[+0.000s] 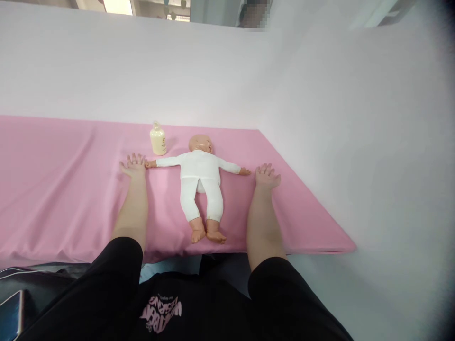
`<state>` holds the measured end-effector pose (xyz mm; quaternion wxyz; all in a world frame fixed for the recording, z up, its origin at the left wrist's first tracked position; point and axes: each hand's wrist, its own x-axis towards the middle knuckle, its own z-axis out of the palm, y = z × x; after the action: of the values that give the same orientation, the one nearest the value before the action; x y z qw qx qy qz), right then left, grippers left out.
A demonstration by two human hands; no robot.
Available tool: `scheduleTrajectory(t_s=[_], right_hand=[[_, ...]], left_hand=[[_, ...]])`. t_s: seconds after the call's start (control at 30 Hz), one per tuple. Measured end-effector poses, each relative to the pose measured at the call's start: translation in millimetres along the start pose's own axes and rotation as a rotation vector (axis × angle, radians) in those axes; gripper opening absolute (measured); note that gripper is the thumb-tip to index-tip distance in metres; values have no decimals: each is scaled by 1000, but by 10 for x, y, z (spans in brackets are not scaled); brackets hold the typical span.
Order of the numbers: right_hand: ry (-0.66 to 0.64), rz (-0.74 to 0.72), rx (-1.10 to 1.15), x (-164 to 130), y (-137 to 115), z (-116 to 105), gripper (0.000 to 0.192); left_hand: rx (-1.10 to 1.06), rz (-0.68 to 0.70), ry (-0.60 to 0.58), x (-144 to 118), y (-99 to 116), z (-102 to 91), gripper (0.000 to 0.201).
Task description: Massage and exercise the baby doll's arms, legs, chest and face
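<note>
The bench [71, 189] is covered in smooth, matt pink cloth; the doll [201, 182] is clothed in white fabric, and the bottle [158, 139] is seen as glossy cream plastic.

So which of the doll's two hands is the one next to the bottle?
The doll's hand by the person's left hand. The cream bottle stands just behind it; the doll's other hand, by the right hand, has only pink cloth around.
</note>
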<state>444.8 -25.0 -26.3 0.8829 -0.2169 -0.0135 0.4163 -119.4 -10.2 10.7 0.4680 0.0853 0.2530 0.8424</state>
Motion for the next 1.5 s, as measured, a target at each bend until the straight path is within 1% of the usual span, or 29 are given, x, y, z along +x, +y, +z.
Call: scheduleTrajectory(t_s=[0.07, 0.1, 0.17, 0.2, 0.27, 0.3, 0.33, 0.37, 0.47, 0.67, 0.8, 0.87, 0.93, 1.0, 1.03, 1.07, 1.13, 1.2, 1.23, 1.27, 1.33, 1.37, 1.43, 1.47, 1.5], right_hand=[[-39, -21, -68, 15, 8, -6, 56], [-46, -17, -52, 16, 6, -9, 56], [-32, 11, 55, 1, -11, -13, 51], [4, 34, 166, -13, -24, -14, 46], [31, 84, 206, -50, -52, -9, 39], [64, 102, 264, -70, -63, -4, 35], [88, 101, 302, -88, -72, 1, 33], [72, 78, 307, -104, -78, 6, 32], [61, 69, 251, -142, -86, 11, 35], [71, 44, 148, -211, -108, 18, 43], [85, 39, 158, -254, -126, 33, 42], [85, 46, 171, -254, -122, 37, 44], [63, 45, 153, -242, -100, 40, 46], [13, 38, 86, -228, -61, 49, 46], [-18, 36, 41, -223, -38, 58, 45], [-52, 36, -4, -219, -16, 69, 44], [-102, 48, -66, -217, 19, 96, 43], [-130, 65, -97, -215, 37, 123, 42], [-137, 72, -108, -213, 41, 133, 42], [-145, 76, -117, -209, 41, 139, 42], [-164, 79, -132, -195, 43, 144, 39], [-175, 78, -142, -183, 46, 143, 38], [-194, 76, -171, -154, 61, 140, 38], [-202, 75, -195, -137, 75, 141, 39], [-212, 73, -226, -119, 93, 144, 41]], left_hand=[[14, 6, 19, -25, 1, 26, 72], [21, 9, 24, -36, 2, 35, 73], [22, 9, 28, -50, 4, 40, 72], [9, 2, 35, -51, 3, 34, 71], [-42, -19, 48, -40, 0, 11, 71], [-63, -29, 49, -31, -3, -4, 72], [-77, -33, 54, -21, -6, -19, 72], [-82, -31, 57, -12, -10, -32, 71], [-73, -40, 70, -3, -21, -53, 69], [-28, -43, 64, -17, -43, -49, 73], [4, -19, 70, 17, -49, -60, 73], [39, -6, 66, 38, -62, -60, 71], [120, 10, 70, 45, -101, -40, 67], [304, 94, 41, 38, -168, 13, 58], [431, 174, -10, 34, -209, 59, 53], [568, 274, -89, 35, -248, 121, 49], [819, 496, -318, 68, -311, 303, 50], [1016, 675, -542, 157, -339, 566, 59], [1106, 739, -629, 222, -340, 721, 63], [1188, 788, -685, 298, -337, 880, 65], [1336, 842, -755, 462, -329, 1180, 66], [1411, 835, -780, 538, -330, 1304, 66], [1572, 730, -801, 645, -357, 1477, 63], [1608, 685, -798, 665, -385, 1529, 60], [1598, 665, -795, 660, -424, 1564, 58]])
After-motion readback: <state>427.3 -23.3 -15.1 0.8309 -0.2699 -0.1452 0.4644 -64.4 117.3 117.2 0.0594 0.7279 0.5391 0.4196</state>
